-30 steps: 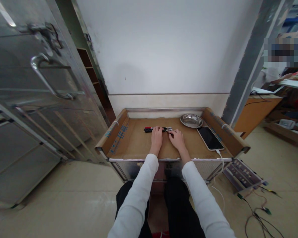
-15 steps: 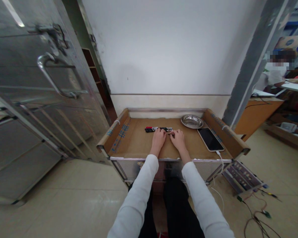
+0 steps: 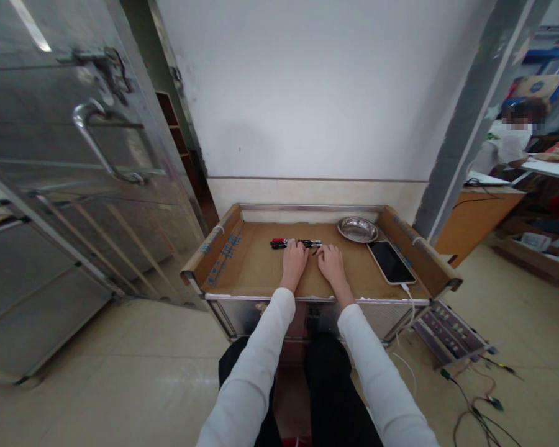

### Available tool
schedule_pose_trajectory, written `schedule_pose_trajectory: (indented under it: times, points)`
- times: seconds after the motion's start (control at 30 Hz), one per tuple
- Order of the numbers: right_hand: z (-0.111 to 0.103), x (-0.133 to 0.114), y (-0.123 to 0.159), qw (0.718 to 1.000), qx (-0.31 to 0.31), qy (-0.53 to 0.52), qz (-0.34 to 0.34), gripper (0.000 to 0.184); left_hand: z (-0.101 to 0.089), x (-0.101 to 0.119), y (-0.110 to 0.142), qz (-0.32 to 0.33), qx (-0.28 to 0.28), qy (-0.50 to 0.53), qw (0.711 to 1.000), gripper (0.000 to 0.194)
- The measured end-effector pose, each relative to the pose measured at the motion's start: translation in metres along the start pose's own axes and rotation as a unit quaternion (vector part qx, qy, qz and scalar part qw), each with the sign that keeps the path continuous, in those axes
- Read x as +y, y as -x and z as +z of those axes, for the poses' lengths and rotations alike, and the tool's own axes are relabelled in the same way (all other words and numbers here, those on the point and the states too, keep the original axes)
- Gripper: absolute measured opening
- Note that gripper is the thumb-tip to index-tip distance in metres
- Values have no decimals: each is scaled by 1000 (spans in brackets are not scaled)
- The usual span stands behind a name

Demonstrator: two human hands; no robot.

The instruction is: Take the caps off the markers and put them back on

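Several pens (image 3: 279, 243), black with some red and pale parts, lie side by side on the cardboard lining (image 3: 256, 267) of a metal cart. My left hand (image 3: 294, 259) rests at the near side of the pens with its fingers bent; the fingertips cover part of them. Whether it grips one cannot be made out. Just to its right, my right hand (image 3: 331, 263) has its fingers closed together. A small thin dark piece (image 3: 315, 252) shows at its fingertips, too small to name.
A round steel dish (image 3: 358, 229) stands at the back right of the cart. Nearer lies a phone (image 3: 392, 262) with a white cable. Cardboard walls (image 3: 403, 239) edge the cart. On the floor at right are an electrical box (image 3: 454, 332) and wires; a person sits farther off.
My hands were almost touching at the fingertips over a small thing; a slightly wider gap shows between them now. The whole view has shifted a little. The pens lie as before.
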State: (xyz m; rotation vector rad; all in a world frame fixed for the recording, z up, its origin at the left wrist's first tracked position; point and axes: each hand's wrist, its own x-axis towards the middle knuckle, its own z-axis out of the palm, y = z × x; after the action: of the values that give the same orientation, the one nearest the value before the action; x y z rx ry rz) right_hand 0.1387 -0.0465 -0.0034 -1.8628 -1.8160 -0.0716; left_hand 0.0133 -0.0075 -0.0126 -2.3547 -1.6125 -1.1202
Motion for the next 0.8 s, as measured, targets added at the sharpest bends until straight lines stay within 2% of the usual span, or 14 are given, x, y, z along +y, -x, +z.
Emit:
schedule_pose_trajectory:
  times: [0.23,0.5,0.57,0.7,0.8]
  points:
    - [1,-1,1,999,-32,28,3,33,-7,5,1,-3,-59,-74,996,16]
    - [5,2,0,1000,-20,15,2,34,-16,11,1,-6,-66,-96,993,22]
    - [7,3,-1,1000,-16,10,1,33,-19,12,2,-44,-39,-117,991,23]
    - [8,4,-2,1000,-9,-2,2,32,-23,12,5,-196,53,-160,966,25]
    - [8,5,-2,1000,-4,-10,3,29,-23,11,7,-245,64,-167,953,29]
